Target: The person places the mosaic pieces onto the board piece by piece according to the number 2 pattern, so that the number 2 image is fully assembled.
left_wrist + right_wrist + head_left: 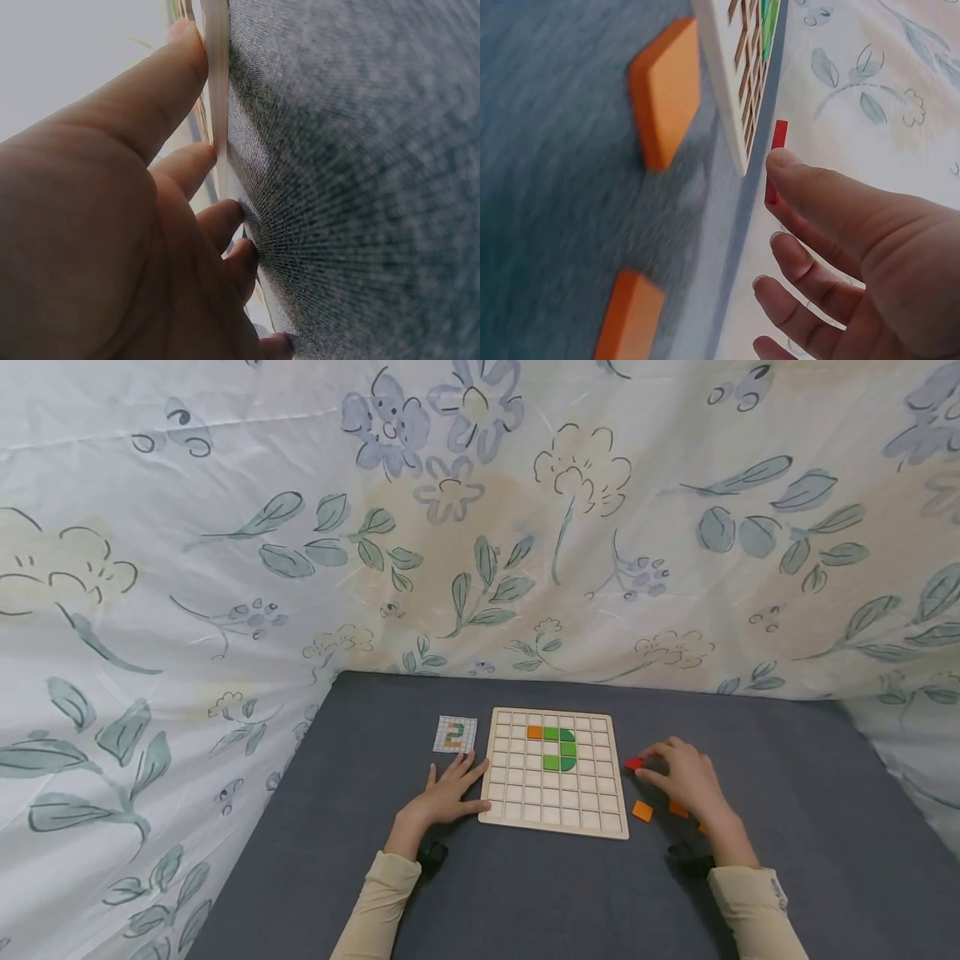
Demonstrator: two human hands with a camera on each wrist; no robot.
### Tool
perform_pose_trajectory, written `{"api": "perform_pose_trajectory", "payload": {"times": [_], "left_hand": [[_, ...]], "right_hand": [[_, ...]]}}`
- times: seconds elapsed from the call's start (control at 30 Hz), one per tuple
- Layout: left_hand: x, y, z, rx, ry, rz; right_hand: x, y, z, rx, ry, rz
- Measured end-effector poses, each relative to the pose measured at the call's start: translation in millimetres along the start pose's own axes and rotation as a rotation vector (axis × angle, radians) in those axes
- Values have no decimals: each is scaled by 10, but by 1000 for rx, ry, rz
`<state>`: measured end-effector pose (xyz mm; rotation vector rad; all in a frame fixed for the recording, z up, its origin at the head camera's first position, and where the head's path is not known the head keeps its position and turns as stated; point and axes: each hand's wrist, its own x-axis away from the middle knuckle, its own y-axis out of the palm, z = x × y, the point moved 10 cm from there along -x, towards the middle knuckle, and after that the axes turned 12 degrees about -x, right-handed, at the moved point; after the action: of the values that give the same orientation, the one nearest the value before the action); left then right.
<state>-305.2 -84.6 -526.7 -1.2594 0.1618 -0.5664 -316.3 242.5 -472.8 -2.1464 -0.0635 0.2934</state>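
A pale wooden grid board (517, 810) lies on the dark table, with one orange square tile (535, 732) and several green tiles (567, 749) set in its cells. My left hand (447, 793) rests at the board's left edge, fingers spread, thumb and fingertips touching the rim. Right of the board, my right hand (687, 775) pinches a red tile (633, 763) between thumb and forefinger. In the right wrist view this red tile (777, 135) is seen edge-on, held above the table. Loose orange tiles (642, 811) lie below and beside that hand; some are partly hidden by it.
A small printed card (454, 734) with a coloured grid pattern lies left of the board. The dark table (555, 893) ends at the back against a white floral cloth (450, 610). Dark devices sit by both wrists.
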Motion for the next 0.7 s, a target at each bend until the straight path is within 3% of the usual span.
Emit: {"api": "perform_pose_trajectory", "payload": {"times": [0.7], "left_hand": [[-6, -3, 3, -4, -4, -9]], "right_hand": [[-249, 304, -458, -74, -65, -9]]}}
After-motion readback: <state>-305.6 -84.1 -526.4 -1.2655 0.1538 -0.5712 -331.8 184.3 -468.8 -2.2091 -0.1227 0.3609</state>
